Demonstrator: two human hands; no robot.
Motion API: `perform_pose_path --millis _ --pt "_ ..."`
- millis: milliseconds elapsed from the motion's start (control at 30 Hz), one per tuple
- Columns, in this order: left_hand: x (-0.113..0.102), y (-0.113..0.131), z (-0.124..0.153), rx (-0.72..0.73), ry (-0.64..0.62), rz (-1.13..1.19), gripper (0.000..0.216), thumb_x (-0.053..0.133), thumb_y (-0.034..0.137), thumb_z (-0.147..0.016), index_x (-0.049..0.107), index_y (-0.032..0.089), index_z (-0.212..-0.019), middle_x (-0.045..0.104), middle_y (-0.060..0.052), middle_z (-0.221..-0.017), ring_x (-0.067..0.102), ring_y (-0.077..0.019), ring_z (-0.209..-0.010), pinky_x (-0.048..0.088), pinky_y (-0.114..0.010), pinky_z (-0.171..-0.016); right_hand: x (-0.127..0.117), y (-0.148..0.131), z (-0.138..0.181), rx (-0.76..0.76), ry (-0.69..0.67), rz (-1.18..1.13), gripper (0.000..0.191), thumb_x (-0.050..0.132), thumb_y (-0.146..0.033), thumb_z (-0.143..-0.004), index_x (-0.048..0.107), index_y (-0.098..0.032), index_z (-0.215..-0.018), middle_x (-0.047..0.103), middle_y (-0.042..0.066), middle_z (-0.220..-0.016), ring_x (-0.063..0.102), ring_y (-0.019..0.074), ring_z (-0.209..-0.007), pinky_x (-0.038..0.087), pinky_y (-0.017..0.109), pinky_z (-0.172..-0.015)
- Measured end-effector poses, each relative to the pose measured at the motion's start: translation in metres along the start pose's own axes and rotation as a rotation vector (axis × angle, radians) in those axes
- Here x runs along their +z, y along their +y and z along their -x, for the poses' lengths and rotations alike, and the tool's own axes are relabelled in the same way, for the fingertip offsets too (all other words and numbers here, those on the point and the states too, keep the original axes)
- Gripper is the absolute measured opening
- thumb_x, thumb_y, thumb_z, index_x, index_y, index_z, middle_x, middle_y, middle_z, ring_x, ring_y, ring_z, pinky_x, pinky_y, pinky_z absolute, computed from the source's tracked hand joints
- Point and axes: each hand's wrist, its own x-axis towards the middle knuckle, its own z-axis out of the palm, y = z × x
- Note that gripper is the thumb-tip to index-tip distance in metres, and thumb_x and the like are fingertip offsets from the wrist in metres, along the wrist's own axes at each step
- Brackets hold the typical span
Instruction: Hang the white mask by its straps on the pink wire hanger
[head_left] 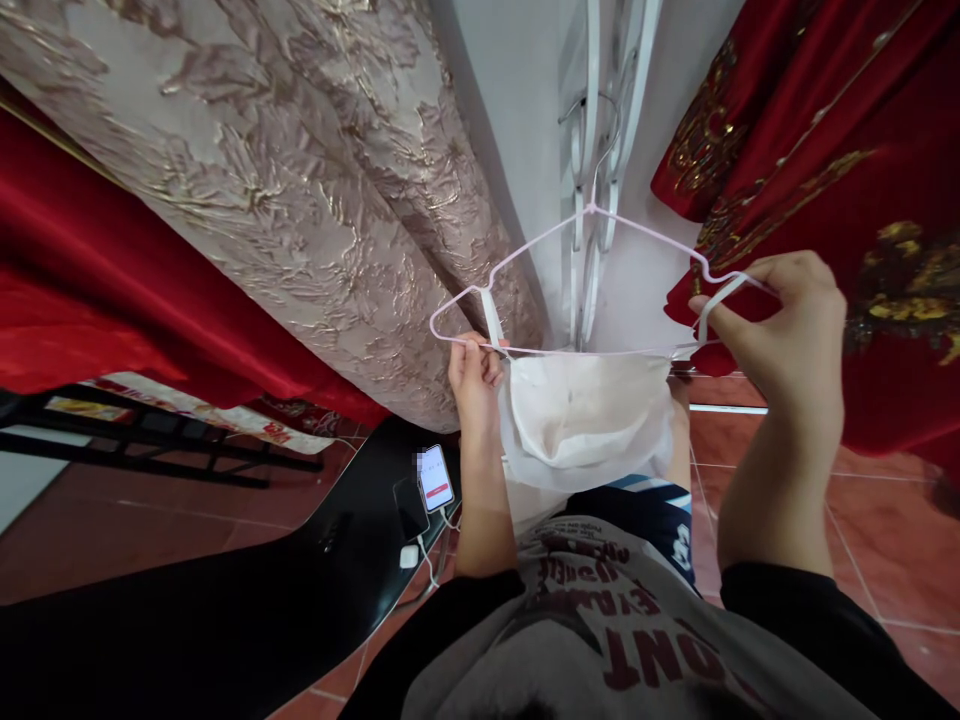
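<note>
A thin pink wire hanger [525, 252] hangs by its hook from a white rack [592, 130] in front of me. A white strappy garment [585, 415] droops below the hanger's bottom bar. My left hand [474, 375] is closed, pinching the bar and the garment's left strap near the hanger's left end. My right hand [787, 335] is closed on the right strap [716, 300], holding it looped over the hanger's right shoulder.
Beige and gold brocade fabric [285, 170] hangs at the left, red embroidered cloth [847, 200] at the right. A black surface [225, 610] below left carries a lit phone [436, 478] on a cable. The floor is red tile [885, 540]. A black rack [150, 440] stands at far left.
</note>
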Motion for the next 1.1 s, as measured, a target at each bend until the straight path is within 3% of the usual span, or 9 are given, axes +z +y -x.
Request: perform_pose_path --millis 267,467,633,667,733,800,833,1000,1100 --pt "0.001 -0.006 -0.002 0.032 -0.007 -0.003 0.045 0.087 0.054 -0.087 0.057 0.021 -0.086 0.076 -0.003 -0.074 0.03 -0.0039 -0.043 0.019 -0.018 -0.044 -0.002 -0.003 -0.003 -0.015 -0.07 0.051 0.037 0.078 -0.057 -0.08 0.066 -0.022 -0.084 0.07 0.008 -0.095 0.062 0.0277 -0.092 0.052 0.056 -0.094" --pt "0.0 -0.01 -0.002 0.03 -0.014 -0.001 0.048 0.089 0.056 -0.084 0.056 0.021 -0.087 0.077 -0.002 -0.074 0.03 -0.0032 -0.042 0.02 -0.016 -0.043 0.005 -0.013 0.001 -0.093 -0.094 0.035 0.031 0.076 -0.031 -0.08 0.07 -0.023 -0.109 0.074 0.01 -0.111 0.066 0.0338 -0.109 0.051 0.061 -0.101" --pt "0.002 -0.007 0.001 0.001 -0.022 -0.044 0.044 0.084 0.055 -0.089 0.056 0.021 -0.086 0.077 -0.004 -0.075 0.03 -0.0044 -0.044 0.021 -0.018 -0.043 0.013 -0.036 0.017 -0.31 0.135 -0.289 0.041 0.062 -0.009 -0.08 0.072 -0.024 -0.117 0.075 0.009 -0.115 0.069 0.0309 -0.12 0.052 0.056 -0.11" --pt "0.003 -0.006 0.002 0.003 -0.024 -0.046 0.044 0.084 0.055 -0.09 0.056 0.021 -0.085 0.077 -0.004 -0.075 0.03 -0.0047 -0.044 0.021 -0.018 -0.043 0.017 -0.04 0.023 -0.338 0.108 -0.372 0.039 0.062 -0.01 -0.083 0.073 -0.025 -0.117 0.076 0.008 -0.115 0.07 0.0294 -0.118 0.054 0.053 -0.109" --pt "0.004 -0.006 0.003 0.009 -0.037 -0.047 0.043 0.083 0.055 -0.09 0.056 0.021 -0.086 0.076 -0.003 -0.076 0.03 -0.0048 -0.044 0.022 -0.018 -0.044 0.031 -0.046 0.038 -0.357 -0.135 -0.445 0.033 0.062 -0.015 -0.092 0.073 -0.025 -0.121 0.078 0.007 -0.115 0.074 0.0263 -0.109 0.057 0.047 -0.099" --pt "0.004 -0.005 0.005 0.021 -0.053 -0.056 0.042 0.082 0.055 -0.091 0.057 0.022 -0.088 0.077 -0.002 -0.079 0.03 -0.0045 -0.044 0.023 -0.018 -0.044 0.05 -0.046 0.053 -0.377 -0.425 -0.366 0.032 0.062 -0.022 -0.098 0.072 -0.025 -0.128 0.079 0.008 -0.116 0.074 0.0264 -0.103 0.056 0.046 -0.094" --pt "0.003 -0.005 0.006 0.02 -0.064 -0.072 0.04 0.08 0.055 -0.092 0.058 0.022 -0.091 0.078 -0.002 -0.083 0.031 -0.0045 -0.045 0.024 -0.019 -0.044 0.059 -0.044 0.061 -0.39 -0.49 -0.285 0.033 0.063 -0.026 -0.098 0.071 -0.025 -0.131 0.079 0.009 -0.116 0.073 0.0282 -0.104 0.054 0.049 -0.098" --pt "-0.009 0.004 0.015 -0.146 -0.302 -0.356 0.035 0.075 0.055 -0.096 0.07 0.022 -0.108 0.081 -0.007 -0.108 0.05 -0.0077 -0.054 0.043 -0.023 -0.05 0.087 -0.028 0.08 -0.341 -0.328 -0.145 0.032 0.062 -0.037 -0.102 0.07 -0.027 -0.131 0.078 0.008 -0.118 0.066 0.0303 -0.113 0.039 0.056 -0.116" --pt "-0.015 0.02 0.019 -0.141 -0.374 -0.538 0.034 0.078 0.054 -0.093 0.074 0.021 -0.101 0.079 -0.006 -0.1 0.056 -0.0099 -0.059 0.042 -0.023 -0.05 0.089 -0.022 0.079 -0.332 -0.29 -0.174 0.027 0.061 -0.036 -0.103 0.071 -0.028 -0.127 0.078 0.006 -0.115 0.067 0.0286 -0.112 0.036 0.055 -0.12"
